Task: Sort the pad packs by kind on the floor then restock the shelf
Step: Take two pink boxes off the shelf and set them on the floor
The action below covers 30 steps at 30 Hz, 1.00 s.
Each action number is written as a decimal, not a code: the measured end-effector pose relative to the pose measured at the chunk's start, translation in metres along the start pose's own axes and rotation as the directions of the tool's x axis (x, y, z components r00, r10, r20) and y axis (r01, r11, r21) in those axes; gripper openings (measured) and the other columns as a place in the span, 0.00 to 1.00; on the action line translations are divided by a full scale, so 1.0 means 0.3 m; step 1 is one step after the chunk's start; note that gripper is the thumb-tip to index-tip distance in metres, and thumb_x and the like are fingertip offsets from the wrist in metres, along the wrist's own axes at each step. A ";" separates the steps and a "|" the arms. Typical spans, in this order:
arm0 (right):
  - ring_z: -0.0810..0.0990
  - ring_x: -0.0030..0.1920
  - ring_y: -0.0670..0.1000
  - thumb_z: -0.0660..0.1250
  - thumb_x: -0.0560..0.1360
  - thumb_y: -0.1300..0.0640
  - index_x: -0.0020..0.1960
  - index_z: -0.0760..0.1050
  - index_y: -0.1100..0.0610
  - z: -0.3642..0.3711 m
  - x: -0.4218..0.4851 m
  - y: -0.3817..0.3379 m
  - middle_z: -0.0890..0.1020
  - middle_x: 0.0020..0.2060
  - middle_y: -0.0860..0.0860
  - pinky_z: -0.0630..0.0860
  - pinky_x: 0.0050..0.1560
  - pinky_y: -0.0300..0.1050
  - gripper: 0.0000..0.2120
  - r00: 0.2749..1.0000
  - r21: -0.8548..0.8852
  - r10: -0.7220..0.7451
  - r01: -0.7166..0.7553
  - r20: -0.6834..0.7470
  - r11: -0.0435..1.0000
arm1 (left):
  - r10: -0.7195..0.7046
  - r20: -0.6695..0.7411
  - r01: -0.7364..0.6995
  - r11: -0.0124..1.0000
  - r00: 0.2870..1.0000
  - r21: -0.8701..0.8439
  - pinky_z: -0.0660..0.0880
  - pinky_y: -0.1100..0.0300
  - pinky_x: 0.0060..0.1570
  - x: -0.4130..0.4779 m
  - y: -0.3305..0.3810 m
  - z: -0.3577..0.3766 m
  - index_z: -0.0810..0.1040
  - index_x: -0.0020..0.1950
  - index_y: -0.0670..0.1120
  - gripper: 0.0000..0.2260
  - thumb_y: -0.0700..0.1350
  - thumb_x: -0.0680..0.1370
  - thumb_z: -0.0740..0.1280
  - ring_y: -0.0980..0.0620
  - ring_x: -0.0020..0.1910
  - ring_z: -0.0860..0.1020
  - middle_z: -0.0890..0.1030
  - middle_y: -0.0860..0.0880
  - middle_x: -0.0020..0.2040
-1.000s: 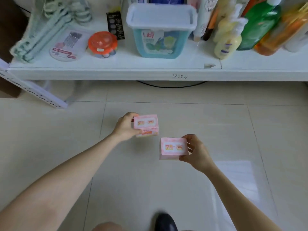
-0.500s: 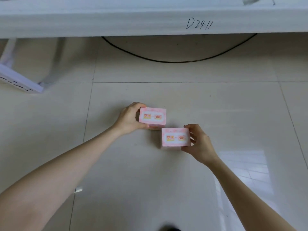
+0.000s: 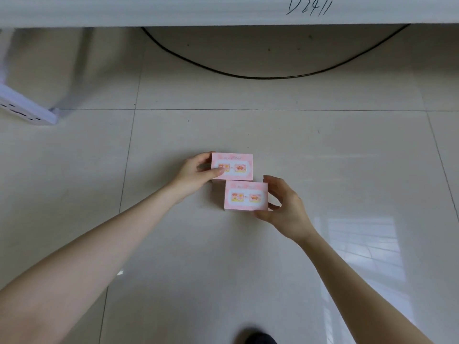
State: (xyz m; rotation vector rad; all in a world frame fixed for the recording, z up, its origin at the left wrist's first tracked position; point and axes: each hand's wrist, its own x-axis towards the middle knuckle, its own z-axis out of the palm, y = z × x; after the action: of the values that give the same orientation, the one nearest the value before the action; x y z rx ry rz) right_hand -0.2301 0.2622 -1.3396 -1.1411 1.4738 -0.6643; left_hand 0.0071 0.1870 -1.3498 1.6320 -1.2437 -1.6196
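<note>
Floor [image 3: 323, 157] below the shelf [image 3: 173, 11] edge.
Left hand [image 3: 196, 175] grips the far pack [image 3: 232, 167]; right hand [image 3: 285, 207] holds the near pack [image 3: 246, 196], both pink packs touching on the tiles.

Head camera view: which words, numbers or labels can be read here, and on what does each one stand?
"D2411": handwritten on the front edge of the white shelf.
Small print on the far pad pack, above its pictures: too blurred to read.
Small print on the near pad pack, above its pictures: also too blurred to read.
</note>
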 end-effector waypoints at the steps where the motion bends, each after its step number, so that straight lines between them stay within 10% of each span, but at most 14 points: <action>1: 0.74 0.65 0.44 0.77 0.65 0.68 0.70 0.67 0.58 0.008 0.005 -0.004 0.76 0.63 0.50 0.78 0.58 0.40 0.37 1.000 0.011 0.003 -0.003 0.003 1.000 | 0.007 -0.002 -0.007 1.000 1.000 0.001 0.76 0.71 0.44 0.000 -0.001 0.002 0.77 0.63 0.46 0.16 0.39 0.76 0.71 0.63 0.50 0.81 0.82 0.56 0.55; 22: 0.73 0.66 0.47 0.79 0.64 0.62 0.71 0.65 0.52 0.073 0.043 -0.027 0.75 0.65 0.47 0.77 0.61 0.51 0.40 1.000 -0.034 0.001 -0.001 0.018 0.999 | 0.011 -0.010 -0.010 0.996 1.000 0.088 0.75 0.73 0.46 0.020 -0.005 -0.007 0.78 0.55 0.56 0.13 0.43 0.75 0.73 0.68 0.49 0.80 0.82 0.64 0.50; 30: 0.65 0.72 0.54 0.68 0.75 0.51 0.78 0.54 0.55 0.029 -0.031 -0.114 0.64 0.75 0.50 0.70 0.65 0.52 0.37 0.995 -0.549 -0.098 0.081 -0.002 0.832 | 0.135 -0.075 -0.046 0.721 0.988 0.692 0.67 0.52 0.67 -0.126 0.045 -0.065 0.65 0.75 0.45 0.26 0.53 0.80 0.64 0.45 0.70 0.69 0.70 0.46 0.72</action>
State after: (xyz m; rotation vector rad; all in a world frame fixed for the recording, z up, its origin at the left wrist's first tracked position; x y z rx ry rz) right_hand -0.2125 0.2591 -1.3079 -1.6538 1.7013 -0.3178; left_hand 0.0277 0.2092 -1.3172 2.0041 -1.9814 -1.0030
